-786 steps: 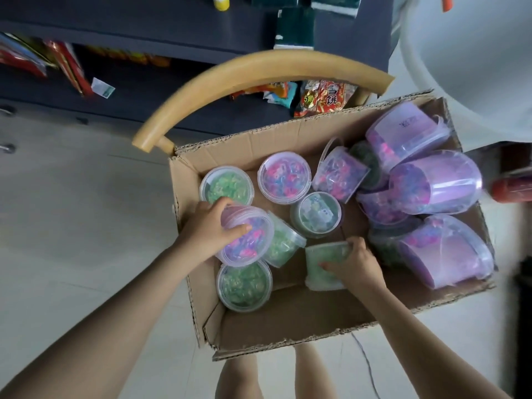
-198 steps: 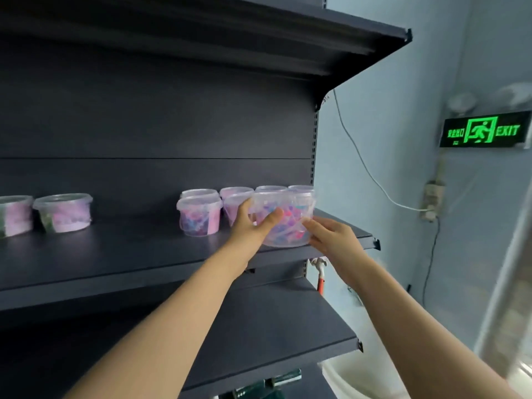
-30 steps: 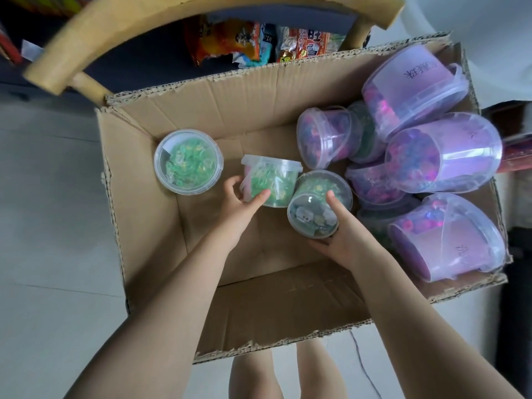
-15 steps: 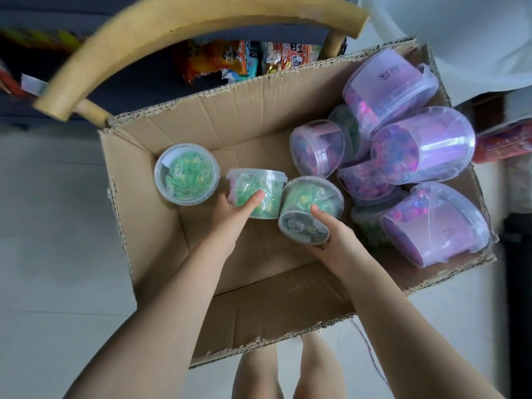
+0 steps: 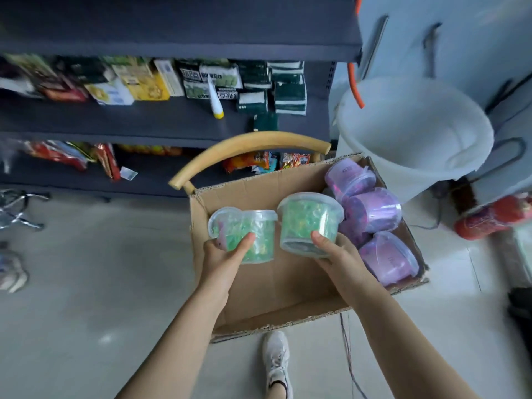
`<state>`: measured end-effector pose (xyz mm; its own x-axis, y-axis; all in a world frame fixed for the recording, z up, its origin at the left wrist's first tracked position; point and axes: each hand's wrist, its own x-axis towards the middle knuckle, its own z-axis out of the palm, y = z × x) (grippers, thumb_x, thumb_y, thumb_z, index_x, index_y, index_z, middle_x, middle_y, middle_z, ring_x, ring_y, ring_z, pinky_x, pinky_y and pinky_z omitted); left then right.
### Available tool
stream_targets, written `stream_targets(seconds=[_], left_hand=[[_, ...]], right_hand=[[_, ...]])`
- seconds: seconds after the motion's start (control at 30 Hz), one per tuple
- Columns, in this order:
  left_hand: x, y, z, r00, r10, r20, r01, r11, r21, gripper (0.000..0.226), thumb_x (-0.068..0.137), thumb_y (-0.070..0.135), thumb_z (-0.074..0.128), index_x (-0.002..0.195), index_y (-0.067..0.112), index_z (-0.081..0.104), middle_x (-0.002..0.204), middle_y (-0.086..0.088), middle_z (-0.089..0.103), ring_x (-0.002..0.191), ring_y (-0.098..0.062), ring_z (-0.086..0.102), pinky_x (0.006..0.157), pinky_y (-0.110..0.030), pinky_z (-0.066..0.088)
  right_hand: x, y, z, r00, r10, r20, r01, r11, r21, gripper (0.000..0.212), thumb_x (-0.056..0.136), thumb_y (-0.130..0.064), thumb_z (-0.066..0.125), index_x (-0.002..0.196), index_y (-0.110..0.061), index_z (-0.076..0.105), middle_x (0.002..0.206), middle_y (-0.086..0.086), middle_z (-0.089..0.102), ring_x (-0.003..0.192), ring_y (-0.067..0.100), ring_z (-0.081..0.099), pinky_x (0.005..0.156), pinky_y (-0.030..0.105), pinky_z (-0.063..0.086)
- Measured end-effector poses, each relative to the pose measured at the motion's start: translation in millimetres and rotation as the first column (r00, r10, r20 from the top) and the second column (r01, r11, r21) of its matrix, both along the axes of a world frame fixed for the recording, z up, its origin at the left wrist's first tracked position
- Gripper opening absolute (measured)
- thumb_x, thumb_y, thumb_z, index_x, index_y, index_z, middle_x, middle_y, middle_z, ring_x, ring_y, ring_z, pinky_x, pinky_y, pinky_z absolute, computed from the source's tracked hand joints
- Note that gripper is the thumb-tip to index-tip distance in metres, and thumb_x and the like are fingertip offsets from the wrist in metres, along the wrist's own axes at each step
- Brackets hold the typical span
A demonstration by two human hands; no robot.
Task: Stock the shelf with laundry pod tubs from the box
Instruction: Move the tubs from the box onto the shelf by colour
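My left hand (image 5: pixel 223 256) grips a clear tub of green laundry pods (image 5: pixel 253 234), held upright above the open cardboard box (image 5: pixel 276 286). Behind that tub another green tub's lid (image 5: pixel 220 220) shows; whether it is held or rests in the box I cannot tell. My right hand (image 5: pixel 335 254) holds a second green pod tub (image 5: pixel 309 220), tilted, above the box's middle. Several larger purple pod tubs (image 5: pixel 371 210) lie on their sides in the box's right end. The dark shelf unit (image 5: pixel 161 122) stands behind the box.
A curved wooden chair back (image 5: pixel 247 146) rises just behind the box. A big white bucket (image 5: pixel 414 131) stands to the right, a red extinguisher (image 5: pixel 495 216) lies further right. Packaged goods fill the lower shelves. My shoe (image 5: pixel 276 361) is on the pale floor below the box.
Both hands have lifted their green tubs up out of the box. My view has risen and tilted, bringing the lower shelves and the bucket into sight.
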<state>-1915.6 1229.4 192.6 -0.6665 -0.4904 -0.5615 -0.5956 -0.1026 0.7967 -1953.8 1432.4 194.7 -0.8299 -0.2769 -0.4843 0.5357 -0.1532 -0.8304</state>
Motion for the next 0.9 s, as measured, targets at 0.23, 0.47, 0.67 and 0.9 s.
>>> stream_targets(seconds=[0.23, 0.47, 0.67, 0.9], left_hand=[[68, -2, 131, 0.937, 0.034, -0.346, -0.012, 0.998, 0.065, 0.051, 0.068, 0.049, 0.077, 0.11, 0.029, 0.056, 0.114, 0.007, 0.065, 0.102, -0.01, 0.063, 0.086, -0.031, 0.051], [113, -39, 261, 0.833, 0.093, -0.545, -0.084, 0.996, 0.042, 0.088, 0.039, 0.066, 0.079, 0.114, 0.028, 0.053, 0.116, 0.008, 0.063, 0.11, -0.013, 0.059, 0.102, -0.041, 0.044], [122, -109, 340, 0.753, 0.121, -0.647, -0.117, 0.992, 0.051, 0.099, 0.04, 0.07, 0.078, 0.122, 0.025, 0.047, 0.123, 0.004, 0.057, 0.114, -0.015, 0.055, 0.103, -0.039, 0.042], [102, -242, 397, 0.677, 0.068, -0.733, -0.113, 0.994, -0.013, 0.078, 0.055, 0.063, 0.078, 0.113, 0.022, 0.047, 0.117, 0.0, 0.058, 0.108, -0.017, 0.058, 0.099, -0.038, 0.046]], right_hand=[[46, -4, 128, 0.954, 0.093, -0.285, -0.071, 0.994, 0.088, 0.077, 0.063, -0.05, 0.077, 0.123, -0.006, 0.056, 0.098, 0.001, 0.072, 0.086, 0.012, 0.069, 0.073, 0.02, 0.052], [76, -43, 260, 0.838, 0.08, -0.539, -0.016, 0.992, 0.123, 0.067, 0.061, -0.035, 0.084, 0.119, -0.02, 0.054, 0.105, -0.002, 0.07, 0.095, 0.014, 0.068, 0.083, 0.029, 0.053], [83, -110, 350, 0.719, 0.13, -0.682, -0.058, 0.99, 0.128, 0.054, 0.073, -0.02, 0.08, 0.116, -0.029, 0.049, 0.108, -0.011, 0.064, 0.099, 0.005, 0.061, 0.072, 0.019, 0.046], [74, -236, 408, 0.635, 0.074, -0.769, -0.013, 0.996, 0.084, 0.062, 0.071, -0.019, 0.082, 0.119, -0.031, 0.045, 0.107, -0.016, 0.062, 0.098, 0.001, 0.06, 0.074, 0.018, 0.045]])
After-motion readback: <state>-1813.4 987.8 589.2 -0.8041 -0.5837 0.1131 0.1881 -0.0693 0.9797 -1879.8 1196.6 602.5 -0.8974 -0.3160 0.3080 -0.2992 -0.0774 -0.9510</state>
